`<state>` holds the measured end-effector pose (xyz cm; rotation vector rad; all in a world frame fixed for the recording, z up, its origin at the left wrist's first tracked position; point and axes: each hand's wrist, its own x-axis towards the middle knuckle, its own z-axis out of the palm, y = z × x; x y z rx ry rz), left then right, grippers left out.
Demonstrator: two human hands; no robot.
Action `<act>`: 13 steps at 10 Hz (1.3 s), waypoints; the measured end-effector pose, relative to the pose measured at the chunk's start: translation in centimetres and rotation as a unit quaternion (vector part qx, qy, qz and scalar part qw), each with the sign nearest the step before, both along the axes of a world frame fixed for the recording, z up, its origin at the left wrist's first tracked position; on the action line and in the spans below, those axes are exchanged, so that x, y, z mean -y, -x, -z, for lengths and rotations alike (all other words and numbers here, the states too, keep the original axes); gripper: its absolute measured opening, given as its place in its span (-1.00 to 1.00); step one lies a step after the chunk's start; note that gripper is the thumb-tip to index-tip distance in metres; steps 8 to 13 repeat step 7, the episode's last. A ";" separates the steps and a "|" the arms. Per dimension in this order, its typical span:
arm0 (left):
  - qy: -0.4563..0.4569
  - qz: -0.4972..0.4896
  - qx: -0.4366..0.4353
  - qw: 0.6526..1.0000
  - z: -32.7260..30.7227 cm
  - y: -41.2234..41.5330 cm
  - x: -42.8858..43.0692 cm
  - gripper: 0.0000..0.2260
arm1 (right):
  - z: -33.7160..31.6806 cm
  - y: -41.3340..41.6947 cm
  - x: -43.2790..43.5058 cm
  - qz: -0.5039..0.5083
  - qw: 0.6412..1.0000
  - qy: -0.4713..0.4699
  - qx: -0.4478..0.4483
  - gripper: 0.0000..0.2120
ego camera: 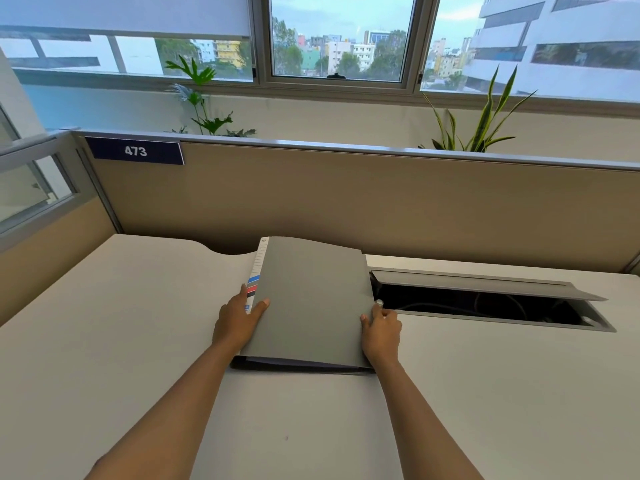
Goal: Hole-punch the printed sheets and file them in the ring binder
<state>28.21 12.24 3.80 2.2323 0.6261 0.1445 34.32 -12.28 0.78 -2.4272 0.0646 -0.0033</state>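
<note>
Mid-frame, left hand (238, 322) grips the ring binder (311, 299) at its spine, right hand (381, 329) pinches the cover edge (slightly raised); swing it open keeping that spine pinned.

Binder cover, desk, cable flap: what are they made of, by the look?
Binder cover: matte grey board, perhaps plastic-coated; no glare, far edge bows slightly. Desk: pale smooth laminate, probably; even soft sheen, no grain. Cable flap: grey, thin, straight-edged; painted metal or plastic, cannot tell which.
</note>
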 end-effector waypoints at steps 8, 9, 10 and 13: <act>-0.243 0.114 -0.042 0.962 -0.6 5.5 3.9 -0.52 | -2.8 6.2 4.1 -0.160 0.981 0.107 -0.015 -0.63; -0.243 0.114 -0.042 0.962 -0.6 5.5 3.9 -0.52 | -2.8 6.2 4.1 -0.160 0.981 0.107 -0.015 -0.63; -0.243 0.114 -0.042 0.962 -0.6 5.5 3.9 -0.52 | -2.8 6.2 4.1 -0.160 0.981 0.107 -0.015 -0.63; -0.243 0.114 -0.042 0.962 -0.6 5.5 3.9 -0.52 | -2.8 6.2 4.1 -0.160 0.981 0.107 -0.015 -0.63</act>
